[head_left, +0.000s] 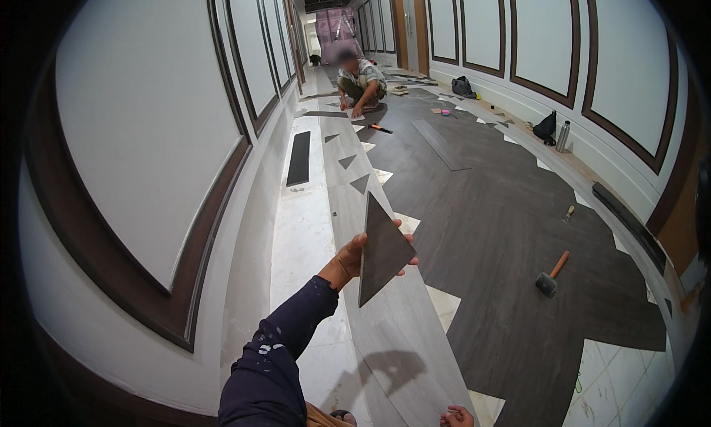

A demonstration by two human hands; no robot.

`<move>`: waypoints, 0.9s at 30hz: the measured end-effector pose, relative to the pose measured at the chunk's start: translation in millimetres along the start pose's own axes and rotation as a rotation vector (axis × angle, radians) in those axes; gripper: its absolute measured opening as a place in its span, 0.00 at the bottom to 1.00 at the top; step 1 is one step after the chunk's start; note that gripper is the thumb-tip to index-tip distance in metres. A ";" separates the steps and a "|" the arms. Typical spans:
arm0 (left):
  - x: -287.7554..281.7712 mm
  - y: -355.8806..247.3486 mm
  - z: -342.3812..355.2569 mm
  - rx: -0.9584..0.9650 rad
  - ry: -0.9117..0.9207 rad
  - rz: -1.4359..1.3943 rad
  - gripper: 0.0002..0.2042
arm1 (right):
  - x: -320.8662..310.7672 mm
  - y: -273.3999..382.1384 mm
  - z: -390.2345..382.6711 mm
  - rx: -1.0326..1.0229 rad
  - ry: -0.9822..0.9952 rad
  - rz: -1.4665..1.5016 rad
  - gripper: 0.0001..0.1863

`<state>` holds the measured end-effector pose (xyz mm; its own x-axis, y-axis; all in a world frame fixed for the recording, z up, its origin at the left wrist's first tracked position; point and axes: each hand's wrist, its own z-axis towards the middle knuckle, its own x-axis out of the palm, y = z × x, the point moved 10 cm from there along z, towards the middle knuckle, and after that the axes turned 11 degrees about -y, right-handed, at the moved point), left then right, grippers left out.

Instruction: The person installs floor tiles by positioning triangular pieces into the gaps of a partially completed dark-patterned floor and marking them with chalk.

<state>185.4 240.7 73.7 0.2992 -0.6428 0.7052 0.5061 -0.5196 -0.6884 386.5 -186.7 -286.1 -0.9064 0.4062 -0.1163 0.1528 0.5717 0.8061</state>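
My left hand [345, 263] grips a dark grey triangular piece of floor plank [380, 253], held upright above the floor with the thumb on one edge and the fingers wrapped round the other. Below it lies a strip of light grey planks [404, 338] on white tile. At the lower edge, my right hand [457, 417] shows only in part, its fingers loosely bent and nothing visible in them. Smaller grey triangular offcuts [360, 183] lie along the light strip. To the right spreads the dark plank floor [474, 227], its jagged border exposing white tile.
A person [363, 86] crouches ahead with hands at the floor. On the dark planks rest a rubber mallet [549, 282], a brush-like tool [569, 214] and a loose plank [441, 145]. A black strip [298, 159] lies by the left wall; a bottle [563, 137] stands at the right.
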 end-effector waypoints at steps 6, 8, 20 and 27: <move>-8.9 101.7 -18.2 -0.285 -0.056 0.054 0.51 | -0.7 7.0 -1.2 -0.012 0.024 -0.041 0.22; -7.9 168.8 -36.2 -0.469 -0.097 0.065 0.44 | 10.5 33.5 -12.1 0.015 0.056 0.039 0.28; 10.7 395.2 -169.0 -0.983 -0.459 0.363 0.42 | 72.7 97.1 -28.3 -0.003 0.307 0.563 0.30; 32.7 343.8 -128.7 -0.537 -0.415 0.837 0.40 | 64.0 81.8 -22.0 0.066 0.414 0.563 0.49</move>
<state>265.1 -31.4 -161.8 0.6876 -0.7203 -0.0912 -0.3774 -0.2474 -0.8924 332.3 -129.6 -214.8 -0.7560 0.3563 0.5492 0.6546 0.4018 0.6404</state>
